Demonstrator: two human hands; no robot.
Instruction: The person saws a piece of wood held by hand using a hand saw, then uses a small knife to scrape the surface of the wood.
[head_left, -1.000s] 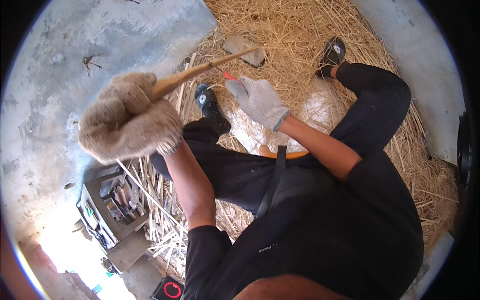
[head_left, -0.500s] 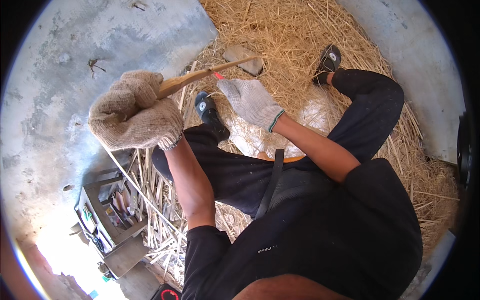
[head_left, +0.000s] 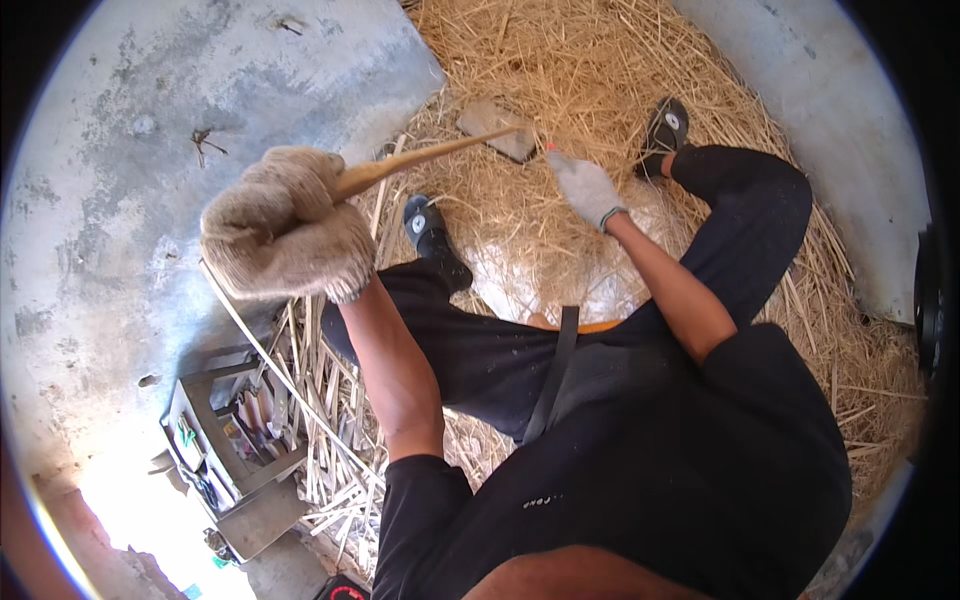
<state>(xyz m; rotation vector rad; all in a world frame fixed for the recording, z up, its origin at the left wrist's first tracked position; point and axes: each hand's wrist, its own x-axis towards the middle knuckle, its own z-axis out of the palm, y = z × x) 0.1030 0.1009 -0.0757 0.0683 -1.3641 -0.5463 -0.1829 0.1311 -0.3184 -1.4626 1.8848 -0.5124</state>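
Our left hand (head_left: 285, 225) is gloved, raised close to the camera and closed in a tight fist around the wooden handle (head_left: 430, 158), its bare forearm running straight down to the short black sleeve. Our right hand (head_left: 588, 188), also gloved, is stretched far out past the far end of that handle, fingers (head_left: 565, 165) loosely curled and pointing away, palm down. The right elbow is bent, forearm bare. Both hands are well apart, one at each end of the handle.
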